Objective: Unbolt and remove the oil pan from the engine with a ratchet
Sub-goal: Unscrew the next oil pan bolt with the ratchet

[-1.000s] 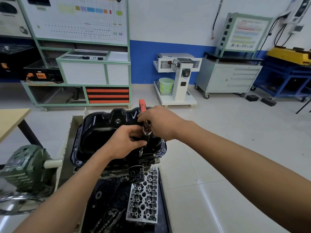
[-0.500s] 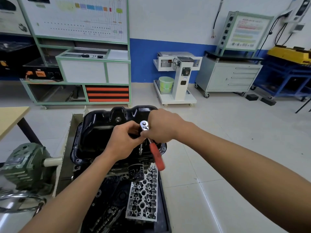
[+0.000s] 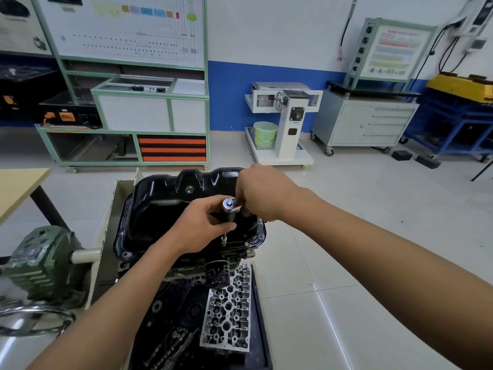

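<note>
Head view: my left hand (image 3: pixel 198 227) fingers curl around the ratchet (image 3: pixel 230 204) extension, upright at the oil pan (image 3: pixel 160 206) flange; my right hand (image 3: pixel 264 193) fingers clamp its handle.

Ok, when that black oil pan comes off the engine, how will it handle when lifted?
Probably stiff: the oil pan looks like pressed metal with contoured walls. Likely light for its size, being a hollow shell. Its glossy surface may be slippery, so grip the flange.

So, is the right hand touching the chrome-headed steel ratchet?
Touching. Head view: the chrome-headed steel ratchet runs into the curled fingers of the right hand.
</note>
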A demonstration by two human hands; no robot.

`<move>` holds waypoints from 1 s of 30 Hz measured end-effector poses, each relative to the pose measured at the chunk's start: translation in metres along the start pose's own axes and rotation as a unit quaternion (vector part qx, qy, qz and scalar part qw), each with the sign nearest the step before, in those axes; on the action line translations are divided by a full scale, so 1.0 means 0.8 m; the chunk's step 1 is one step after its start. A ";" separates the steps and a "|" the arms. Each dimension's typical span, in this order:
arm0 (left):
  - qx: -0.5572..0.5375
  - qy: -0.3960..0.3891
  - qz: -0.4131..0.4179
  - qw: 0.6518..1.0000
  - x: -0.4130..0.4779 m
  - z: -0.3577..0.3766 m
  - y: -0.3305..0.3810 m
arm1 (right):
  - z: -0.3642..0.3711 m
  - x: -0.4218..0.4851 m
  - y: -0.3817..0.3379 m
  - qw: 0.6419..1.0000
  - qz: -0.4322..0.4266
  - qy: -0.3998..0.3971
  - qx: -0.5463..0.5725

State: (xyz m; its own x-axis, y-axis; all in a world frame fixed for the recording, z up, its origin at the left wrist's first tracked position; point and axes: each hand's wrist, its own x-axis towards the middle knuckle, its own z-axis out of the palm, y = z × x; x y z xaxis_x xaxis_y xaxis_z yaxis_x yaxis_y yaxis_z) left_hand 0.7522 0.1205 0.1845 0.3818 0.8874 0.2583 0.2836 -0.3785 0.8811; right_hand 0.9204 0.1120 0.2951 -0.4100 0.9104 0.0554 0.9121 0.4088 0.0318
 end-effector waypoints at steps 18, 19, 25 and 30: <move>0.041 0.056 -0.005 0.998 0.002 0.000 -0.009 | -0.001 -0.002 0.015 0.999 0.016 0.011 0.039; 0.050 0.069 -0.004 0.996 0.002 0.000 -0.010 | -0.002 -0.004 0.014 0.999 0.017 0.013 0.034; 0.065 0.115 -0.003 0.991 0.001 0.007 -0.013 | 0.007 -0.017 0.001 0.998 0.021 -0.038 0.052; 0.086 0.132 -0.004 0.987 0.002 0.015 -0.010 | 0.019 -0.022 -0.008 0.994 0.024 -0.051 0.098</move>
State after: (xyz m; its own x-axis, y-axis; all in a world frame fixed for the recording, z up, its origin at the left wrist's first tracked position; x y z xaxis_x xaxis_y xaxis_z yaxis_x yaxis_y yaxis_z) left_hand 0.7609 0.1221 0.1731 0.1430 0.9193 0.3667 0.4396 -0.3910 0.8087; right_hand 0.9220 0.0944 0.2790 -0.3732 0.9264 -0.0496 0.9181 0.3610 -0.1637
